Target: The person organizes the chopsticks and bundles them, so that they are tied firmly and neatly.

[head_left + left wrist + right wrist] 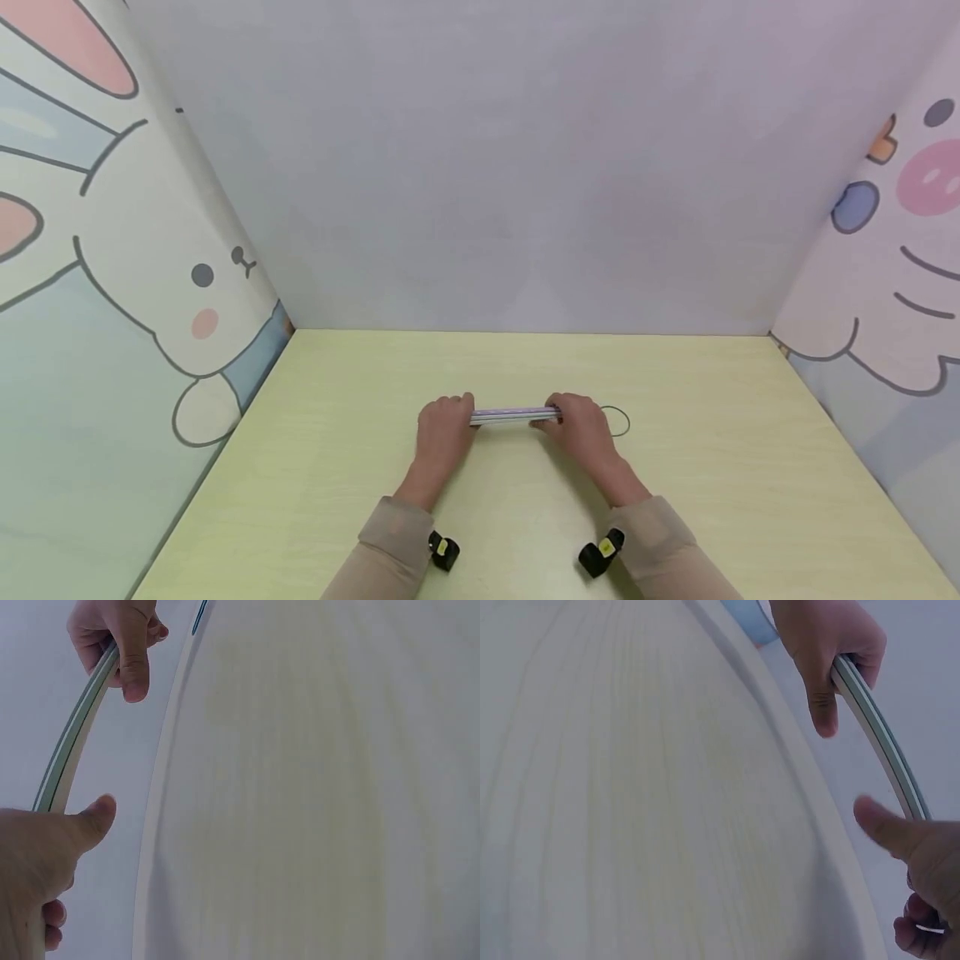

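Note:
Both hands hold a slim, straight bundle [515,416] of long pieces, striped pale lilac, white and green, level above the table. My left hand [445,431] grips its left end. Its right end is in my right hand [582,429]. In the left wrist view, green and white edges of the bundle [73,742] run between the two hands, and the thumbs lie along its near side. The right wrist view shows the same layered edges of the bundle [881,739]. The ends are hidden inside the hands. Just beyond the right hand is a thin dark green loop [628,422].
A pale yellow wood-grain table [510,367] spreads under the hands. Behind it stands a plain light wall [480,167]. Side panels carry a cartoon rabbit [172,275] at left and a pink-nosed figure [930,175] at right. Small black devices [444,551] sit at the wrists.

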### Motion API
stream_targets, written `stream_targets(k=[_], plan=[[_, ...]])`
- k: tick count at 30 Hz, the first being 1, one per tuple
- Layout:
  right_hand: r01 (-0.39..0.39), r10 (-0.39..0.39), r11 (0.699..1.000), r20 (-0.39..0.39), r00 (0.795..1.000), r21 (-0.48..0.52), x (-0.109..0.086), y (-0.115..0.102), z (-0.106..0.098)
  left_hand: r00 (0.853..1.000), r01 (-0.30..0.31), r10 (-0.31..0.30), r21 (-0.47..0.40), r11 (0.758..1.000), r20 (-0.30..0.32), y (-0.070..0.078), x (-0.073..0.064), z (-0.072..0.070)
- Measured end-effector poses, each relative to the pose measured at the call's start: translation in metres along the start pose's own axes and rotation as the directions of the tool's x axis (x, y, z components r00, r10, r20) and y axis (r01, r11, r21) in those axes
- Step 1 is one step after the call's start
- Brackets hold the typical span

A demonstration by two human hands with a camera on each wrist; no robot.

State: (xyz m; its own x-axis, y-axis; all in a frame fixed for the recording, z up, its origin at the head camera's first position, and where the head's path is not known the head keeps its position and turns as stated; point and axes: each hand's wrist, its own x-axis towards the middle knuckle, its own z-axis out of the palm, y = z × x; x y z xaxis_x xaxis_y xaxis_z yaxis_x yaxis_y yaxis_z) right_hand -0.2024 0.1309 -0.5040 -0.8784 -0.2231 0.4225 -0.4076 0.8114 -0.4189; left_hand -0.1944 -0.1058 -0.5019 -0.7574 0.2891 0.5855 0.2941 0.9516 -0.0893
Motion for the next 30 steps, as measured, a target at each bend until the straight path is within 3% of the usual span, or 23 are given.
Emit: stream_targets(k=[3,6,10,12,14,17,20,24,30], plan=[[-0.034,0.034,0.991,0.003,0.999,0.132,0.001,0.001,-0.002,0.999,0.001,-0.002,-0.011,1.0,-0.035,0.0,0.0,-0.001],[-0.081,0.102,0.966,-0.074,0.992,0.247,0.003,0.001,-0.005,0.995,-0.012,0.01,-0.015,1.0,-0.103,0.001,0.001,-0.002],[-0.166,0.236,0.877,-0.103,0.966,0.45,0.007,-0.005,-0.009,0.976,-0.047,0.042,-0.019,0.999,-0.216,0.0,0.003,-0.002],[-0.188,0.268,0.829,-0.079,0.96,0.527,0.008,-0.009,-0.01,0.961,-0.052,0.045,-0.019,0.998,-0.274,0.0,0.004,-0.002],[-0.198,0.286,0.799,-0.068,0.956,0.567,0.009,-0.015,-0.012,0.943,-0.049,0.038,-0.024,0.999,-0.329,-0.001,0.005,-0.003],[-0.193,0.301,0.784,-0.089,0.95,0.59,0.01,-0.017,-0.013,0.915,-0.045,0.033,-0.02,0.999,-0.402,-0.002,0.006,-0.005],[-0.186,0.311,0.77,-0.104,0.945,0.611,0.011,-0.019,-0.015,0.898,-0.051,0.041,-0.012,0.999,-0.437,-0.002,0.006,-0.005],[-0.173,0.292,0.757,-0.089,0.952,0.63,0.011,-0.021,-0.017,0.891,-0.042,0.034,-0.008,0.999,-0.453,-0.004,0.005,-0.006],[-0.14,0.234,0.781,-0.077,0.969,0.609,0.012,-0.019,-0.018,0.893,-0.04,0.028,-0.018,0.999,-0.449,-0.004,0.005,-0.008]])
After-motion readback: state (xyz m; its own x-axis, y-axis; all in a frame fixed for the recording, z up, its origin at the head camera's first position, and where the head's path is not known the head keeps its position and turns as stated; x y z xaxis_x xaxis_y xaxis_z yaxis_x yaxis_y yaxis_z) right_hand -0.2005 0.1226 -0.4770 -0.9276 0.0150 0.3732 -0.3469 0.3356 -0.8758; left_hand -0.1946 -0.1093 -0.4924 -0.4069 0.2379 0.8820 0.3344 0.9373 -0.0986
